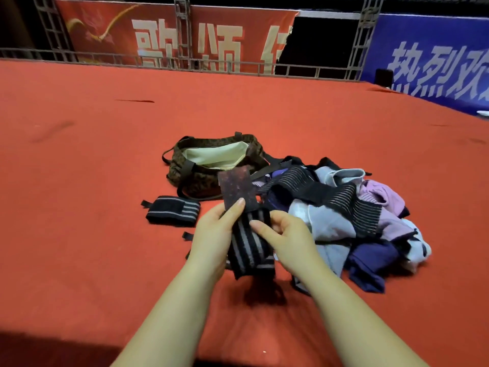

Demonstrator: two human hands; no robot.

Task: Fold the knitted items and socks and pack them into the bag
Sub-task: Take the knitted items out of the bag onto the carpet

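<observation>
Head view
Striped band [248,247]: black knit with grey stripes, held up between my two hands above the red floor [79,181], just in front of me.
Long axis: runs away from me toward the bag [211,165], with a dark reddish end tab [236,186] sticking up at the far end.
Left hand [214,234]: fingers curled round the band's left edge, thumb lying up against the base of the tab.
Right hand [285,234]: thumb pinching the band's right edge near the top; the other fingers are tucked behind it, so I can't tell how they lie.
Nearer hand: both sit level on the band; I judge the left one has the better hold of the tab end for the fold.
Bag: brown patterned, open mouth with pale lining facing me, straight beyond the tab and near it.
Folded band [173,209]: same striped kind, lying on the floor left of my hands, near the bag.
Pile [344,207]: unfolded socks and knits in purple, grey and black, just right of my hands.
Next move, as I read it: fold the tab end back toward me along the band's length.
</observation>
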